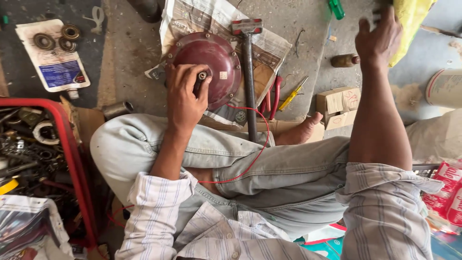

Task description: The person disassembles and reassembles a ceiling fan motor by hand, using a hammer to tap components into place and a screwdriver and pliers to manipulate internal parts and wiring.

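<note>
Fingers of the left hand (185,98) curl tight around a small dark tool (199,82) whose metal tip sits on the maroon dome (211,65), a round horn-like part lying on newspaper (192,21) on the concrete floor (308,29) just ahead of the folded legs. That grip is pressed together on the tool, thumb on one side and fingers wrapped over the other, and nothing else steadies the dome. The right hand (380,38) is well apart, raised and spread near a yellow bag (411,19), holding nothing I can see. With only one hand on the work, the tip could skid off the curved, glossy shell and jab the knee or the bare foot (301,132) close by. The dome could also turn or slide on the loose paper under pressure. A red wire (250,159) runs from the dome across the lap, and a tug from the leg or sleeve could strain its joint. A hammer (248,72) lies touching the dome's right edge, with red pliers (274,98) and a yellow screwdriver (293,94) just beside it, so a sliding dome may knock them toward the foot. At the left, a red crate (72,154) of metal scrap stands near the elbow.
</note>
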